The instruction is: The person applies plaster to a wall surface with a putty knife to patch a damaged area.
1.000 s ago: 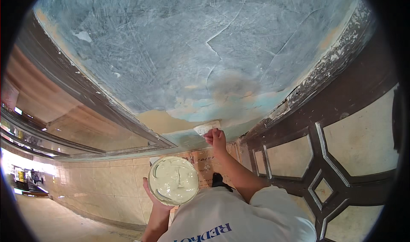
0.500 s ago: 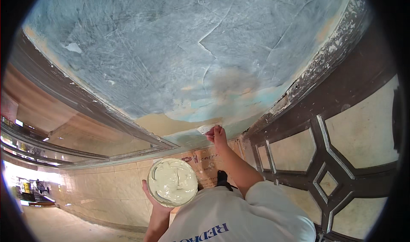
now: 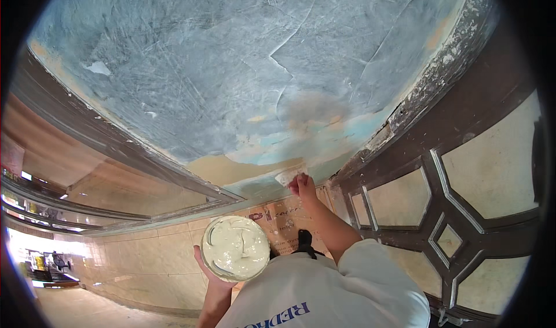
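My left hand point(image 3: 213, 277) supports a round tub of pale cream putty point(image 3: 238, 247) from its left side and below. The putty's surface is wet, with swirls and a curved groove along the left. In front of me, my right hand point(image 3: 302, 187) is closed on a small flat scraper point(image 3: 286, 177), its whitish blade pointing left at the lower part of the wall point(image 3: 191, 85). Whether the blade touches the wall I cannot tell. Grey-blue skim coat covers most of the wall, with thin cracks and exposed tan and turquoise patches near the scraper.
On the left runs a dark wooden frame point(image 3: 174, 209) with glossy panes. A dark door point(image 3: 428, 209) with pale panels and a diamond pattern stands at the right. Printed cardboard point(image 3: 284, 215) lies below my right hand, near my foot. Pale tiles point(image 3: 139, 258) extend to the left.
My right hand has moved slightly right and toward me with the scraper, whose blade shows more now. The tub in my left hand has barely shifted.
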Available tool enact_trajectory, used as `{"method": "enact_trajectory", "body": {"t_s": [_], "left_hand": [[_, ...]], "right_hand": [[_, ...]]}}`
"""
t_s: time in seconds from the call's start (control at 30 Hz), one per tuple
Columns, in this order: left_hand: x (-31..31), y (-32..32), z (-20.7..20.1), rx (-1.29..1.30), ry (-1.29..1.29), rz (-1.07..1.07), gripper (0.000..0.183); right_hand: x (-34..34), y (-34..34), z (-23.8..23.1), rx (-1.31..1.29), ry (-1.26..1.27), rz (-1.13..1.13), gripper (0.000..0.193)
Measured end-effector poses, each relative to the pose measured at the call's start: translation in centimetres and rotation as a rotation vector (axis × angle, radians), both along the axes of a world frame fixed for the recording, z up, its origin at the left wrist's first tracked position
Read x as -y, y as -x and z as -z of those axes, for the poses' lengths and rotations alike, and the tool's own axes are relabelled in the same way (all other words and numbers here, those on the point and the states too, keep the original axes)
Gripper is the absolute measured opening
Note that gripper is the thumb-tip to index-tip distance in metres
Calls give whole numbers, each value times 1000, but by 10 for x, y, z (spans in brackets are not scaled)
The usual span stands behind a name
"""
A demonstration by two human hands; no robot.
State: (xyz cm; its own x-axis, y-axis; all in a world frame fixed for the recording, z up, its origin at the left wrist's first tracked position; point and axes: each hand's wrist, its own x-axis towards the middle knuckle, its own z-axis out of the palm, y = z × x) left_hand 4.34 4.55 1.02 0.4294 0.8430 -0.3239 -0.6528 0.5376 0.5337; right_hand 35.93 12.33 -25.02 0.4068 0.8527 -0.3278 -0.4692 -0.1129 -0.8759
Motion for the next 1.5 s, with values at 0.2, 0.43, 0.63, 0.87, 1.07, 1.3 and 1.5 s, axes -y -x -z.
{"method": "enact_trajectory", "body": {"t_s": [0.2, 0.43, 0.63, 0.87, 1.07, 1.3, 1.5], "left_hand": [[3, 14, 5, -85, -19, -51, 83], [-3, 23, 5, -78, 4, -46, 83], [-3, 41, 14, -144, -29, -61, 83], [-16, 42, -2, -3, 12, 36, 83], [-18, 69, 3, -74, 13, -34, 84], [-32, 90, 6, -31, 47, 68, 82], [-36, 115, 9, -224, -205, 105, 81]], "right_hand": [[4, 65, -20, -173, -101, 24, 32], [-8, 40, 35, 74, -48, 202, 34], [11, 79, -17, -149, -49, 16, 39], [-10, 35, 13, -251, -43, 167, 23], [2, 92, -24, -394, 34, 156, 24], [-17, 80, 6, -235, -114, 152, 23], [-5, 124, -25, -342, 67, 191, 18]]}}
